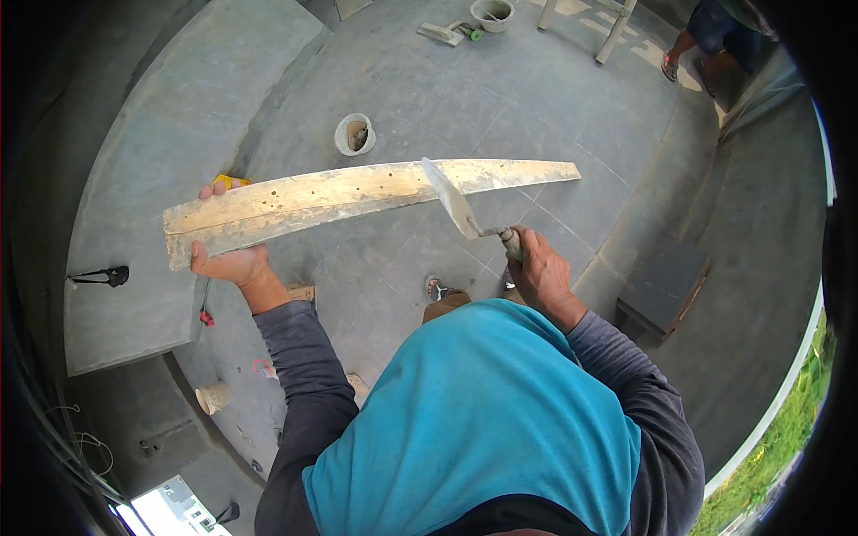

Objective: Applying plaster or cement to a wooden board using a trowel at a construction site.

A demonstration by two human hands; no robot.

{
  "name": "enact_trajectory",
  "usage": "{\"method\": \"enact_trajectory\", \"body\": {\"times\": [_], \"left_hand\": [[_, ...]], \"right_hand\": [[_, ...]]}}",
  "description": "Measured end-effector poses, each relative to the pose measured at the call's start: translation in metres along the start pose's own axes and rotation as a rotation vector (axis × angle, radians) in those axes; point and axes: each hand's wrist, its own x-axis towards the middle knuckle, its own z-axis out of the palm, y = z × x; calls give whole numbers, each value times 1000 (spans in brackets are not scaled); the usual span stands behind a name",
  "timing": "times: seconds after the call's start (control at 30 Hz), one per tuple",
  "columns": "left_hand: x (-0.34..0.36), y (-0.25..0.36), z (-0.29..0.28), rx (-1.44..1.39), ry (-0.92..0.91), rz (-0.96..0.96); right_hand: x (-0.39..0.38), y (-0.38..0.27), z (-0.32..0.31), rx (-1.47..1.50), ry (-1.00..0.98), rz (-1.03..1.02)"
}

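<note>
A long wooden board (308, 199), stained with grey and dotted with small holes, lies crosswise in front of me. My left hand (231, 261) grips it near its left end, fingertips over the far edge and thumb at the near face. My right hand (542, 275) is closed round the handle of a metal trowel (451, 198); its blade is at the board's middle, touching or just over it; I cannot tell which.
Beyond the board are buckets (356, 120) and a float (440, 34). A concrete ledge (161, 116) runs along the left. A dark slab (663, 286) stands at right. Another person's legs (706, 40) and pale posts (612, 36) are at top right.
</note>
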Motion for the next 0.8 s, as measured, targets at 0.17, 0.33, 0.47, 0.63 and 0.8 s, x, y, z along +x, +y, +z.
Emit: {"method": "enact_trajectory", "body": {"times": [0.17,0.33,0.47,0.63,0.8], "left_hand": [[2,0,-4,-20,29,-35],[1,-4,2,-25,-40,-33],[-1,-3,3,-14,61,-5],[5,-9,-12,-8,136,21],[10,-15,-26,-12,199,-20]], "right_hand": [[17,98,27,-191,-143,273],[28,40,21,-176,-182,83],[16,-24,14,-121,-189,-139],[32,11,2,-182,-187,-38],[36,21,-10,-303,-253,74]]}}
